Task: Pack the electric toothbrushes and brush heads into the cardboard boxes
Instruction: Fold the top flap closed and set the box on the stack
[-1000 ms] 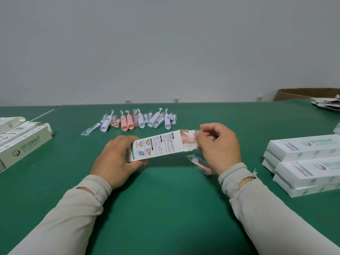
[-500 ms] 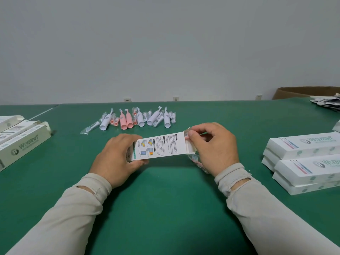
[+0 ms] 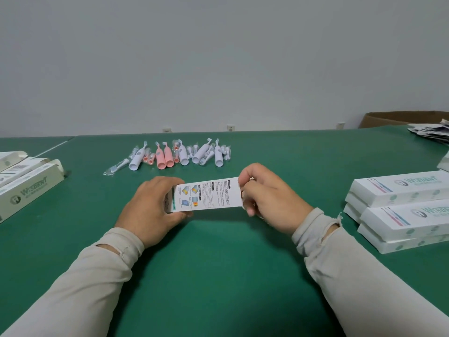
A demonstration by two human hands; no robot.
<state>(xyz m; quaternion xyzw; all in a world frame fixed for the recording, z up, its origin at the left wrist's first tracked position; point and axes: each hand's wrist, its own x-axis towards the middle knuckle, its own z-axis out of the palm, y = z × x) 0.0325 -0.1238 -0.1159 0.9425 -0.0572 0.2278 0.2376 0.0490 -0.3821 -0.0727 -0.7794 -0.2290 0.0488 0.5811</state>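
A long white cardboard box with small printed pictures [image 3: 207,194] sits in the middle of the frame, just above the green table [image 3: 218,276]. The left hand [image 3: 151,203] grips its left end. The right hand [image 3: 269,198] pinches its right end with curled fingers. Behind it, higher in the frame, lies a row of white and pink electric toothbrushes with wrapped brush heads [image 3: 175,156]. A stack of white boxes [image 3: 403,212] sits at the right edge.

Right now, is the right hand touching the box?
Touching. The head view shows the right hand with thumb and fingers pinching the right end of the box; the left hand holds the other end.
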